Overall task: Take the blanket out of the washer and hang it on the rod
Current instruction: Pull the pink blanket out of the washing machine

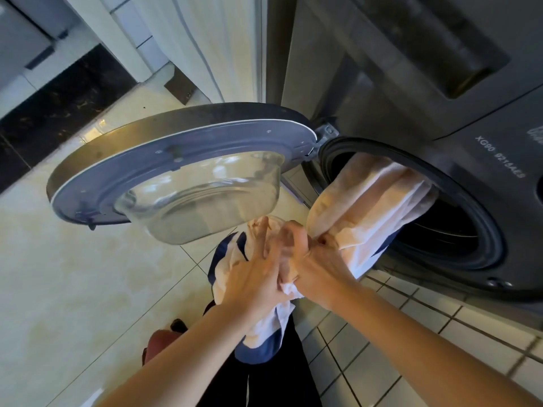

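The dark grey washer (440, 113), smooth-fronted and matt, fills the right side. Its round door (141, 171) is swung fully aside to the left, so the mouth is free for pulling the load straight out. The door's clear window (199, 201) bulges like a shallow bowl. Pale glossy floor tiles (58, 289) lie below. The blanket (367, 201) is halfway out. One thick, soft fold of peach and white cloth runs from the drum over the ribbed black rubber seal (476, 212) to the hands, and the rest, edged in navy, hangs down in front of the person's legs. It looks limp and heavy, probably damp, which would explain the two-handed hold close to the opening. The left hand (252, 274) lies over the gathered bundle, its fingers long and only slightly bent around the cloth. The right hand (320, 265) has its fingers curled tight, clenching a bunch of fabric just where the fold leaves the drum. The rod is not in view.
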Motion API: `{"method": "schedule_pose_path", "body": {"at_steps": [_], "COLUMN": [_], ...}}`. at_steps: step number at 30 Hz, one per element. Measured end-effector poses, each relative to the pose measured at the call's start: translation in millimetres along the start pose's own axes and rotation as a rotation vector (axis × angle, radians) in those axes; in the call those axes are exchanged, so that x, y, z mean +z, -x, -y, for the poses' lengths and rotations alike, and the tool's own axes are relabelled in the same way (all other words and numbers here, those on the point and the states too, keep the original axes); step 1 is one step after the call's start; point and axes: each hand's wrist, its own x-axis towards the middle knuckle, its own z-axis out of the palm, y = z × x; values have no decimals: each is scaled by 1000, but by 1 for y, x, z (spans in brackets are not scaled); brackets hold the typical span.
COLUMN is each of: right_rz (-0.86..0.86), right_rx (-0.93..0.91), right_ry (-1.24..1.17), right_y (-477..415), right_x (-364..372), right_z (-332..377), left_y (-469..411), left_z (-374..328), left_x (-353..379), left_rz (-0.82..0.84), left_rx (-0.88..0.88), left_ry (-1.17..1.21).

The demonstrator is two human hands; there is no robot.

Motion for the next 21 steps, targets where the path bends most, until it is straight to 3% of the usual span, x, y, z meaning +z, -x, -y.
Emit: {"method": "schedule_pose_path", "body": {"at_steps": [4, 9, 11, 13, 18, 21], "right_rz": [-80, -7, 19, 58, 190, 241], "right_rx": [40, -29, -68, -120, -277, -296], "right_ry": [-270, -523, -559, -504, -24, 145], "right_y": [6, 15, 21, 25, 21, 8], "right_x": [-13, -28, -29, -29, -16, -6], "right_z": [2, 5, 2, -7, -39, -52], "left_y": [1, 1, 1, 4, 10, 14], "left_z": [-2, 2, 6, 8, 14, 13], "left_x": [-5, -6, -7, -10, -19, -24], "left_rz": [42, -252, -271, -258, -278, -318], "left_rx": [54, 147, 163, 167, 149, 175], "left_ry": [-13, -26, -77, -90, -65, -122]}}
